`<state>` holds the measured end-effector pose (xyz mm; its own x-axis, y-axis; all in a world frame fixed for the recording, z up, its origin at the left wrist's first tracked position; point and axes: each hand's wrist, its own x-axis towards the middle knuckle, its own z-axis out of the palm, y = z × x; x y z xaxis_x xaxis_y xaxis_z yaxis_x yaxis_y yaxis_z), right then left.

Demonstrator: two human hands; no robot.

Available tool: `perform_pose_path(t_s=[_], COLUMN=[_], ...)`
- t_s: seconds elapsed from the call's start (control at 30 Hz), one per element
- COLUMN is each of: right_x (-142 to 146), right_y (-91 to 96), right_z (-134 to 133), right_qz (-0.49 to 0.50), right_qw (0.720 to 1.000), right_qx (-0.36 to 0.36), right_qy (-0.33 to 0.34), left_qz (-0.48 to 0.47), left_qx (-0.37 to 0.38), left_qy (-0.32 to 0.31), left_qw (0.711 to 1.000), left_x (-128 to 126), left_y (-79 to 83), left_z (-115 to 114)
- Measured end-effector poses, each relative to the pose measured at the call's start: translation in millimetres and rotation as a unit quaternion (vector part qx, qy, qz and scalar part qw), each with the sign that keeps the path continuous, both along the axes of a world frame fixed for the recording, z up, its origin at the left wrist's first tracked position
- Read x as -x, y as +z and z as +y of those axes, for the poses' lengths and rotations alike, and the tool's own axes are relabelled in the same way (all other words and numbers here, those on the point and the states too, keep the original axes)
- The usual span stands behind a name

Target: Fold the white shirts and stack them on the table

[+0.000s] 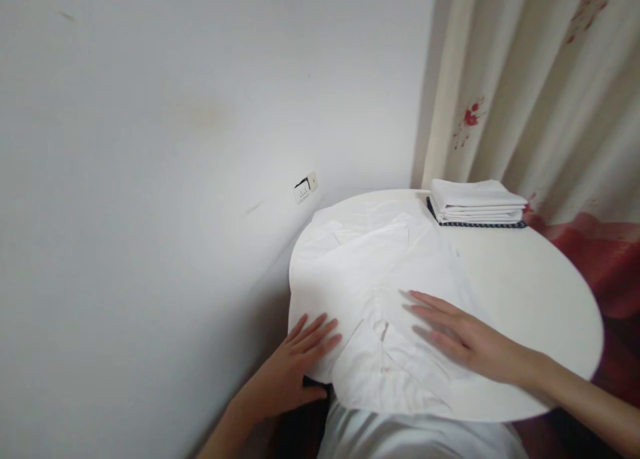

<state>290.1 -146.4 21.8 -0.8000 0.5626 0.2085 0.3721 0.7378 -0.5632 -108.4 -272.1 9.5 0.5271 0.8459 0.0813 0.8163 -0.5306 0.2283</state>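
Note:
A white cloth garment (370,265) lies spread over the left part of a round white table (545,292), with creases and a narrow gap in its near part. It looks like a shirt or jacket, though its exact kind is hard to make out. My left hand (300,365) rests on its near left edge, fingers spread and thumb off the table's rim. On the garment's right side, my right hand (450,329) lies with fingers stretched out and slightly blurred. Neither hand grips anything.
At the table's far right edge sits a stack of folded white cloths (475,202) on a dark patterned mat (480,225). A white wall (150,179) with a socket (302,191) runs along the left. A cream curtain (540,112) with red flowers hangs behind.

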Motion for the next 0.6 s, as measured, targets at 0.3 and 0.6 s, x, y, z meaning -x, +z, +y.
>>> perform_pose_path(t_s=[0.3, 0.6], right_x=[-9.0, -18.3], right_y=[-1.1, -17.0], right_z=[-48.5, -57.9], right_qz=[-0.049, -0.036], right_qw=[0.995, 0.977], right_qx=[-0.047, -0.210], right_qy=[0.072, -0.021], left_qz=[0.017, -0.048], left_qx=[-0.090, -0.218], left_qy=[-0.004, 0.024], left_qw=[0.996, 0.975], left_x=[2.6, 43.8], left_y=[-4.0, -19.5], left_z=[-8.5, -17.1])
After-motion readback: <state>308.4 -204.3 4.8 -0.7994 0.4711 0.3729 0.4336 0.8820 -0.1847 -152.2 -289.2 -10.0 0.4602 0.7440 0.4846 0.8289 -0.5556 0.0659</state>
